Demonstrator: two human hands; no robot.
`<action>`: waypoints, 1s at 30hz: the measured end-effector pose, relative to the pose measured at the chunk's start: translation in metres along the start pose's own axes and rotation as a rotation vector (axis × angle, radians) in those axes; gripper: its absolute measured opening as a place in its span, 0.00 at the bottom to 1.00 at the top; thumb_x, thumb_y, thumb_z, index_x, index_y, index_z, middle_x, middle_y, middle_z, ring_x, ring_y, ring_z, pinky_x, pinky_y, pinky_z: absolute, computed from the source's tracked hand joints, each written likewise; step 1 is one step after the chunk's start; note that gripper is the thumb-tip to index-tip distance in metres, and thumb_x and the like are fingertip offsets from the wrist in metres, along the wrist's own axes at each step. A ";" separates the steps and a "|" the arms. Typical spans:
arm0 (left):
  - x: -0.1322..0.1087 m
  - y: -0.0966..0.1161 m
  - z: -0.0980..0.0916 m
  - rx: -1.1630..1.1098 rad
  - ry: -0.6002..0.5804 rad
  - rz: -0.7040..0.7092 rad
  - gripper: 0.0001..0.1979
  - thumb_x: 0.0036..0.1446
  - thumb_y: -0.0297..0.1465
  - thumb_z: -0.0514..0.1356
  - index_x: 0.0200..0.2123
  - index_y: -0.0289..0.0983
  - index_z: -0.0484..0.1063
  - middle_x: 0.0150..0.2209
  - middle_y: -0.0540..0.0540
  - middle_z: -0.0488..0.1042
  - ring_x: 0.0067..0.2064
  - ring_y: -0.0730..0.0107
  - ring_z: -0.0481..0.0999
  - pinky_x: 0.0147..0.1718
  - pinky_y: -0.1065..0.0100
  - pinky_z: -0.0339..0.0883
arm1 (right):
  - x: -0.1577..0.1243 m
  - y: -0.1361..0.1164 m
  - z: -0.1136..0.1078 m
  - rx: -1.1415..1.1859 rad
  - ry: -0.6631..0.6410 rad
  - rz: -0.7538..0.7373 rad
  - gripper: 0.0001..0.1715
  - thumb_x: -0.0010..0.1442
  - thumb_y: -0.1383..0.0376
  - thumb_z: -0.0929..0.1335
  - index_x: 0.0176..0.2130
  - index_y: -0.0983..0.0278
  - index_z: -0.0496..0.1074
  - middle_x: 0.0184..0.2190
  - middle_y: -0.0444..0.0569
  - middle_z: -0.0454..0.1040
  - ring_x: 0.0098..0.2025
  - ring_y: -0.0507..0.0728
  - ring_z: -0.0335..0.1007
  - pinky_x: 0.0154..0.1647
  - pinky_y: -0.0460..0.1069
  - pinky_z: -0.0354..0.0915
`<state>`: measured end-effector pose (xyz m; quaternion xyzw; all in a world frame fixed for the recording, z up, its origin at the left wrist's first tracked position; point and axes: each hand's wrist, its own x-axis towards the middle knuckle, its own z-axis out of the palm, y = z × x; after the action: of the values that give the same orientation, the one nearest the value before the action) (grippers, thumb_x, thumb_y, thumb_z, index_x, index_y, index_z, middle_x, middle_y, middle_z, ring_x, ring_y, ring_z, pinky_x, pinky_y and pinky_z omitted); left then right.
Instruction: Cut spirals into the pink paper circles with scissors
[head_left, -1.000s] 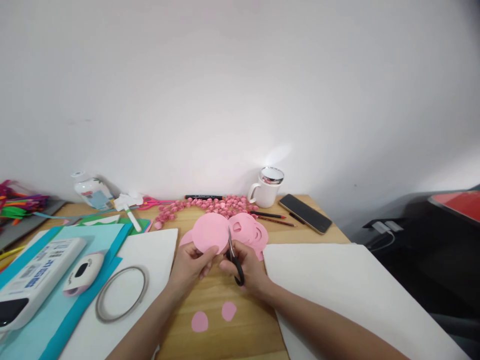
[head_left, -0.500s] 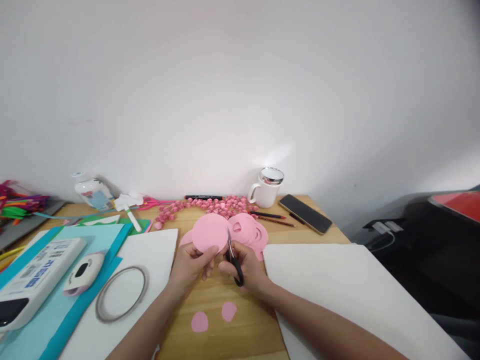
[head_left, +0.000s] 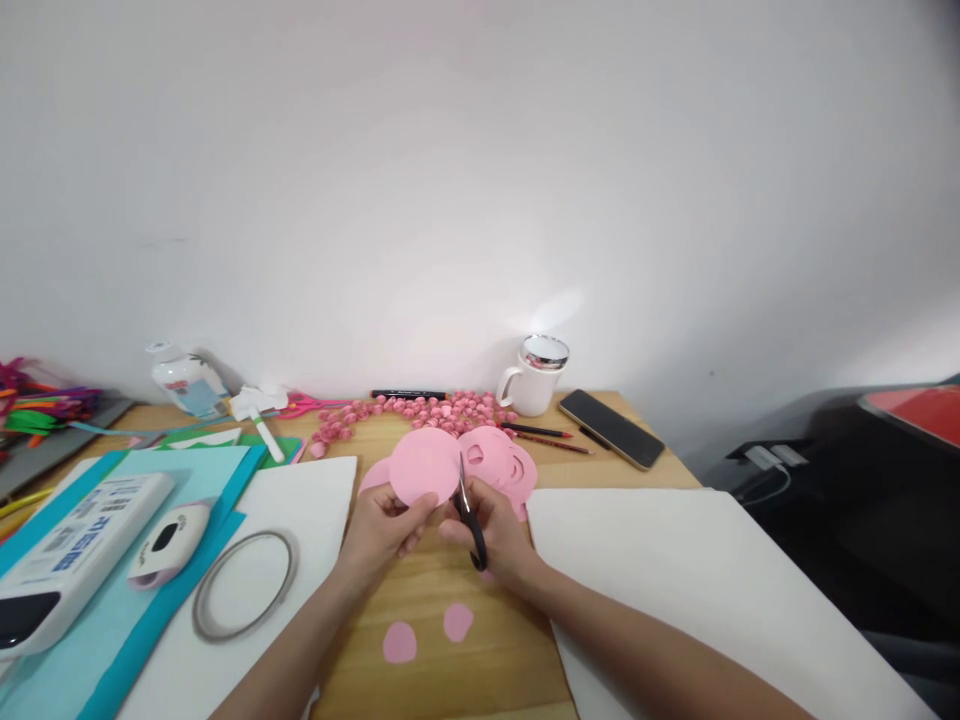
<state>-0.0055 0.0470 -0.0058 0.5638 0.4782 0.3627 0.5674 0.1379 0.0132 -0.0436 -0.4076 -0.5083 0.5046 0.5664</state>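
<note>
My left hand (head_left: pixel 386 522) pinches the lower edge of a round pink paper disc (head_left: pixel 424 466) between thumb and fingers. Black-handled scissors (head_left: pixel 470 525) are in my right hand (head_left: pixel 496 530), their blades pointing up at the disc's right edge. Behind the disc lie more pink paper pieces (head_left: pixel 499 460), some with holes cut in them. Two small pink paper circles rest on the wooden table nearer to me, one at left (head_left: pixel 400 642) and one at right (head_left: pixel 457 622).
Many small pink paper rolls (head_left: pixel 420 410) lie along the wall. At the back stand a white mug (head_left: pixel 532 375) and a phone (head_left: pixel 611 428). White boards (head_left: pixel 675 560) flank the work spot. A tape ring (head_left: pixel 244 585) and a white device (head_left: pixel 82 560) are at left.
The disc has shifted slightly right in my left hand. The scissors' blades now meet its right edge a little differently; the small circles on the table stay put.
</note>
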 end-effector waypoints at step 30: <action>0.001 0.001 0.001 -0.219 -0.011 -0.011 0.18 0.44 0.39 0.64 0.14 0.32 0.67 0.10 0.53 0.64 0.11 0.82 0.58 0.11 0.78 0.49 | -0.001 0.001 0.004 0.099 -0.006 0.132 0.17 0.44 0.60 0.73 0.28 0.64 0.64 0.14 0.36 0.62 0.13 0.45 0.53 0.12 0.41 0.50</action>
<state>-0.0042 0.0479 -0.0052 0.4977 0.4358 0.4065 0.6302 0.1337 0.0118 -0.0446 -0.4105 -0.4563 0.5666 0.5499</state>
